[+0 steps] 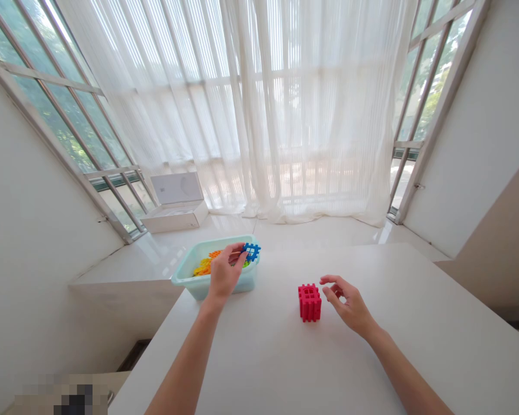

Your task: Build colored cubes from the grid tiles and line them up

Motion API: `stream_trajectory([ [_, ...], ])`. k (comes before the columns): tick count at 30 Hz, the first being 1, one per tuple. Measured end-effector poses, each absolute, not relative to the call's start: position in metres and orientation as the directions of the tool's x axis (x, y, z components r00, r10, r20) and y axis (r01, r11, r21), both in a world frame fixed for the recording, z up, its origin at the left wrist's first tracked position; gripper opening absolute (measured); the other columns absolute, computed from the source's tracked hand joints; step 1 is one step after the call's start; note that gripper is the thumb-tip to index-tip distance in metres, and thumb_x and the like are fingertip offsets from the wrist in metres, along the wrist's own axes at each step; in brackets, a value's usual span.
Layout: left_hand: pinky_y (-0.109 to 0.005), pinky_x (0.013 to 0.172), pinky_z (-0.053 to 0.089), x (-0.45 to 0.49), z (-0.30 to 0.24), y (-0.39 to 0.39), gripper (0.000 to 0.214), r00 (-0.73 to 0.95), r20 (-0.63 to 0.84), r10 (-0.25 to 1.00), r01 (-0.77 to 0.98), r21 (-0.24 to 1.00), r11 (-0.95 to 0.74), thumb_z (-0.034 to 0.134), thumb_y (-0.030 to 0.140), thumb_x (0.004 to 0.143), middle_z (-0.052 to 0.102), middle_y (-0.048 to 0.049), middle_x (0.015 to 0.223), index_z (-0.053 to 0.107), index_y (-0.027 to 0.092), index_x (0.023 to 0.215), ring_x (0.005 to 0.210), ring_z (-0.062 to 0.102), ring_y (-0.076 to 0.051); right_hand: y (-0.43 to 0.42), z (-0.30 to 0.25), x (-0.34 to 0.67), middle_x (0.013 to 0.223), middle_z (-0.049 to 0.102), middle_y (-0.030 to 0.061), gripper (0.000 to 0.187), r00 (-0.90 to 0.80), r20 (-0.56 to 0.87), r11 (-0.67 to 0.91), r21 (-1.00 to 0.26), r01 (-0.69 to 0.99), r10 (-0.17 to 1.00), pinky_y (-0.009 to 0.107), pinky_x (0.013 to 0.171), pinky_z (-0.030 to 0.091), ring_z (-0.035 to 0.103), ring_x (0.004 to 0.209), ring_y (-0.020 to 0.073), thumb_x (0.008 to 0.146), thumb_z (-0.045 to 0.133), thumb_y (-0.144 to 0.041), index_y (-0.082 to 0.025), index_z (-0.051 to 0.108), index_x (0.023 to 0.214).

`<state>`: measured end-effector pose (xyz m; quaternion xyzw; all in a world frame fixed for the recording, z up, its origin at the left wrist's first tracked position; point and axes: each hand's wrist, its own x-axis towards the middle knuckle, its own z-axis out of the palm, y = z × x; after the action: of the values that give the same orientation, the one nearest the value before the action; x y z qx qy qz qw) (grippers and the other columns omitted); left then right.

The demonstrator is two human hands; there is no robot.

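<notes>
My left hand [225,274] pinches a blue grid-shaped plastic tile [251,252] and holds it over the near right corner of a pale teal bin [185,275]. Orange, yellow and green tiles [205,265] lie inside the bin. A red cube [309,302] built from the same kind of tiles stands on the white table [263,357]. My right hand [348,302] hovers just right of the red cube with its fingers apart and loosely curled, holding nothing and not touching the cube.
An open white box [177,207] sits on the window ledge beyond the bin. Sheer white curtains [285,115] cover the window behind. The table's left edge runs from the bin toward me, with a drop to the floor beside it.
</notes>
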<state>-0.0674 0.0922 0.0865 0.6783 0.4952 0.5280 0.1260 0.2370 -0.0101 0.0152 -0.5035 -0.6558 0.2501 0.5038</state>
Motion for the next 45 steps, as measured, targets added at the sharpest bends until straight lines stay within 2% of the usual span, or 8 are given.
stream_trajectory([
  [6, -0.035, 0.084, 0.054, -0.072, 0.081, 0.091, 0.018, -0.057, 0.674, 0.737, 0.796, 0.476, -0.374, 0.056, 0.029, 0.087, 0.074, -0.0045, 0.095, 0.068, 0.021, 0.098, 0.091, 0.069, -0.022, -0.01, 0.015, 0.238, 0.103, 0.069, 0.0049, 0.022, 0.027, 0.406, 0.357, -0.832, 0.426, 0.914, 0.031, 0.064, 0.053, 0.06, 0.069, 0.0158, 0.095, 0.051, -0.039, -0.024, 0.062, 0.107],
  [10, -0.031, 0.072, 0.05, -0.083, 0.082, 0.088, 0.019, -0.012, 0.551, 0.835, 0.907, 0.358, -0.222, 0.055, 0.03, 0.087, 0.075, -0.0036, 0.094, 0.069, 0.024, 0.099, 0.089, 0.069, -0.024, -0.012, 0.016, 0.238, 0.111, 0.066, 0.0056, 0.023, -0.052, 0.397, 0.376, -0.808, 0.453, 0.916, 0.035, 0.073, 0.054, 0.063, 0.083, 0.0191, 0.094, 0.052, -0.038, -0.026, 0.059, 0.113],
  [17, -0.031, 0.07, 0.047, -0.083, 0.073, 0.08, 0.026, 0.083, 0.501, 0.861, 0.946, 0.233, -0.227, 0.043, 0.03, 0.094, 0.074, -0.0038, 0.09, 0.068, 0.022, 0.094, 0.081, 0.067, -0.023, -0.014, -0.002, 0.235, 0.145, 0.041, 0.0093, 0.083, -0.131, 0.257, 0.288, -0.831, 0.476, 0.957, 0.049, 0.103, 0.046, 0.048, 0.127, 0.0293, 0.075, 0.075, -0.043, -0.032, 0.029, 0.144],
  [23, -0.041, 0.093, 0.045, -0.102, 0.054, 0.069, 0.025, 0.294, 0.651, 0.7, 0.858, 0.142, -0.493, 0.046, 0.033, 0.096, 0.071, -0.0076, 0.109, 0.066, 0.021, 0.103, 0.104, 0.063, -0.026, -0.016, -0.025, 0.226, 0.146, 0.041, 0.0126, 0.1, -0.06, 0.18, 0.187, -0.862, 0.472, 0.982, 0.05, 0.108, 0.041, 0.045, 0.132, 0.0304, 0.068, 0.08, -0.044, -0.028, 0.022, 0.148],
  [29, -0.047, 0.099, 0.045, -0.109, 0.024, 0.034, 0.022, 0.065, 0.829, 0.555, 0.788, 0.298, -0.538, 0.055, 0.026, 0.092, 0.065, -0.0104, 0.114, 0.059, 0.021, 0.113, 0.111, 0.059, -0.027, -0.035, -0.036, 0.207, 0.132, 0.054, 0.0106, 0.093, 0.139, 0.185, 0.075, -0.819, 0.569, 0.973, 0.049, 0.104, 0.044, 0.056, 0.121, 0.0299, 0.071, 0.074, -0.047, -0.028, 0.023, 0.147],
  [32, -0.045, 0.1, 0.048, -0.069, 0.001, 0.007, 0.029, 0.176, 0.706, 0.686, 0.607, 0.471, -0.64, 0.054, 0.029, 0.093, 0.06, -0.011, 0.122, 0.053, 0.023, 0.121, 0.117, 0.057, -0.025, -0.044, -0.04, 0.191, 0.134, 0.051, 0.0123, 0.096, 0.214, 0.25, 0.082, -0.809, 0.582, 0.944, 0.05, 0.101, 0.047, 0.058, 0.115, 0.0306, 0.071, 0.074, -0.047, -0.027, 0.021, 0.148],
  [36, -0.046, 0.099, 0.052, -0.013, -0.027, -0.018, 0.07, 0.373, 0.505, 0.778, 0.433, 0.647, -0.628, 0.056, 0.035, 0.091, 0.038, -0.0187, 0.147, 0.018, 0.021, 0.148, 0.126, 0.052, -0.028, -0.045, -0.039, 0.173, 0.146, 0.032, 0.0169, 0.102, 0.319, 0.362, 0.115, -0.799, 0.59, 0.876, 0.051, 0.097, 0.049, 0.055, 0.117, 0.0325, 0.073, 0.072, -0.048, -0.026, 0.012, 0.152],
  [45, -0.048, 0.098, 0.051, -0.008, -0.038, -0.021, 0.076, 0.347, 0.462, 0.816, 0.41, 0.708, -0.575, 0.051, 0.03, 0.093, 0.026, -0.0198, 0.152, 0.002, 0.025, 0.151, 0.117, 0.056, -0.026, -0.04, -0.023, 0.151, 0.141, 0.04, 0.019, 0.101, 0.444, 0.332, -0.058, -0.744, 0.665, 0.833, 0.049, 0.083, 0.054, 0.055, 0.119, 0.0379, 0.079, 0.065, -0.048, -0.025, 0.003, 0.154],
])
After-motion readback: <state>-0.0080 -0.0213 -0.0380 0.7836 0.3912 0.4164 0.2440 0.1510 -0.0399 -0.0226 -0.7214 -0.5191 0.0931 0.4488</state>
